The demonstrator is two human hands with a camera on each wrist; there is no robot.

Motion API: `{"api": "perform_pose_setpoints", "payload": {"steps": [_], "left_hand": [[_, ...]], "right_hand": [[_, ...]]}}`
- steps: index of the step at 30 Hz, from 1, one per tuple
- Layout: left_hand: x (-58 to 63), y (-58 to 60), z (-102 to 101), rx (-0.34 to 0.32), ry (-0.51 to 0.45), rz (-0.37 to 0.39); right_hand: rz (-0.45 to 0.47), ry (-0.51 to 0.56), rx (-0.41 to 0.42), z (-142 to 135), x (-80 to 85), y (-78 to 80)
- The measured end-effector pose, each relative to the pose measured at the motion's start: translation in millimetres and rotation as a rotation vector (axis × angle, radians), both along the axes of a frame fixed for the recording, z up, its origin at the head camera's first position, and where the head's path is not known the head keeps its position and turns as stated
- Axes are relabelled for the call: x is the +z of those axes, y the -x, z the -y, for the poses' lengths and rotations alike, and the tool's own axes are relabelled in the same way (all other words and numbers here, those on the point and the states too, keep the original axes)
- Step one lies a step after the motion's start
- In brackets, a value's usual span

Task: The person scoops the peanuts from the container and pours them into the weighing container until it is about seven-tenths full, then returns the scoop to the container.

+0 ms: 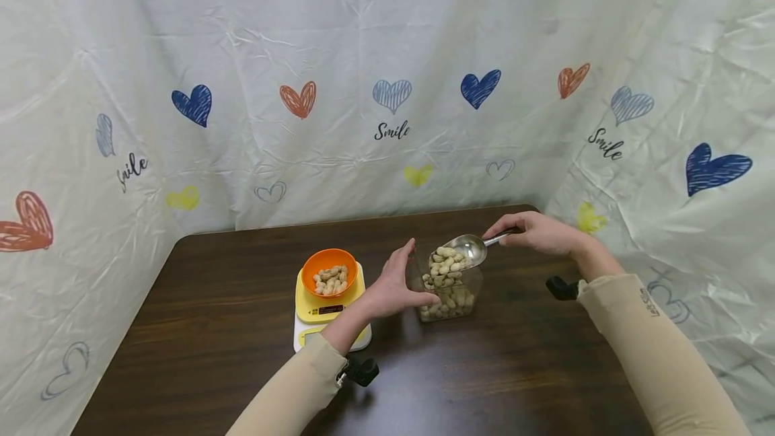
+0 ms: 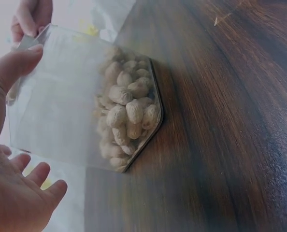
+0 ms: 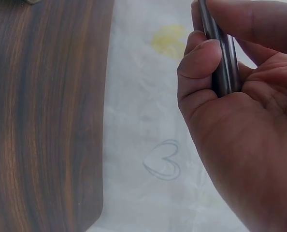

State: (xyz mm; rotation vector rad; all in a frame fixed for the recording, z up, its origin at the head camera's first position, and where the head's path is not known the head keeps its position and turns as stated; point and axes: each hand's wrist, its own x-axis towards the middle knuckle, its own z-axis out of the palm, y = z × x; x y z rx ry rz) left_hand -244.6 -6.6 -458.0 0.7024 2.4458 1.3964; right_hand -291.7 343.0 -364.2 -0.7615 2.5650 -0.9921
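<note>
A clear container (image 1: pixel 475 286) with unshelled peanuts (image 2: pixel 129 111) in its lower part stands on the table. My right hand (image 1: pixel 539 233) grips the handle (image 3: pixel 224 65) of a metal scoop (image 1: pixel 475 251), its fingers curled round it. The scoop's mouth is over the container, tilted towards it, with peanuts (image 1: pixel 447 261) at its front. My left hand (image 1: pixel 393 286) is at the container's left side, thumb and fingers spread around it. In the left wrist view the thumb (image 2: pixel 22 64) overlaps the container near its rim, while the other fingers extend loosely past its edge.
Left of the container, an orange bowl (image 1: pixel 309 266) holding peanuts sits on a yellow and white kitchen scale (image 1: pixel 307 307). Both are on a dark wooden table (image 1: pixel 212 315). A white curtain (image 1: pixel 339 173) printed with hearts hangs behind and beside the table.
</note>
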Motion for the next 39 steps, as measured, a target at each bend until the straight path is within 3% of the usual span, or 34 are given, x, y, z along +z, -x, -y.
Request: {"api": "perform_pose_setpoints", "payload": {"steps": [5,12,17,23,33,39], "left_hand": [[3.3,-9.0,10.5,0.007,0.037,-0.038],[19.4,-21.3,34.2,0.020,-0.002,-0.097],[24.8,-28.4,58.0,0.029,-0.038,-0.128],[28.9,-37.0,92.6,0.084,-0.065,-0.138],[23.2,-46.9,144.2,0.195,-0.043,-0.182],[14.7,-42.6,166.9,0.253,-0.012,-0.203]], "right_hand": [[-0.019,-0.004,-0.012,-0.7,-1.9,-2.7],[0.001,0.038,-0.028,-2.8,-2.6,-3.8],[0.004,0.063,-0.050,-0.4,-3.5,-4.5],[-0.008,0.097,-0.089,7.2,-5.3,-8.9],[-0.027,0.102,-0.132,24.7,1.7,-19.1],[-0.042,0.075,-0.172,36.1,7.6,-26.0]]}}
